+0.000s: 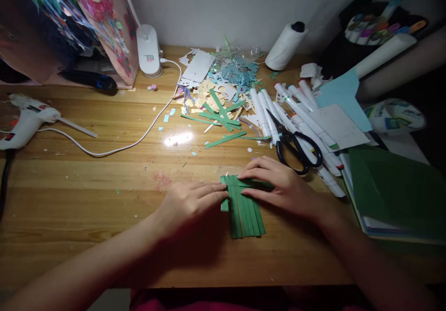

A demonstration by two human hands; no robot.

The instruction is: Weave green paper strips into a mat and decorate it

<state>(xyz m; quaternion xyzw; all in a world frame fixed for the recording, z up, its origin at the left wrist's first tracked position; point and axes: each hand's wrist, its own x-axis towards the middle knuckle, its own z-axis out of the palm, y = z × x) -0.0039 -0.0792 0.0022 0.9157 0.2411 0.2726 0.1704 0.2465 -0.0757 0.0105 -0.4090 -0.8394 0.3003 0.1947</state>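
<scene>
Pinning the green fringed paper flat on the bench near its six o'clock edge, pressing with the left hand from nine o'clock and the right hand from two o'clock. Keeping fingers outstretched and together, gripping nothing, touching the uncut top band. Lying with strips running twelve to six, equally near both hands.

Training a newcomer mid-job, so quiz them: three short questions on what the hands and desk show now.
1. True or false: the left hand and the right hand both touch the fringed green paper.
2. Which lies nearest the right hand? A glue gun; B scissors; C desk lamp.
3. Fill in: the paper's cut strips point ___ the person.
Key: 1 true; 2 B; 3 toward.
</scene>
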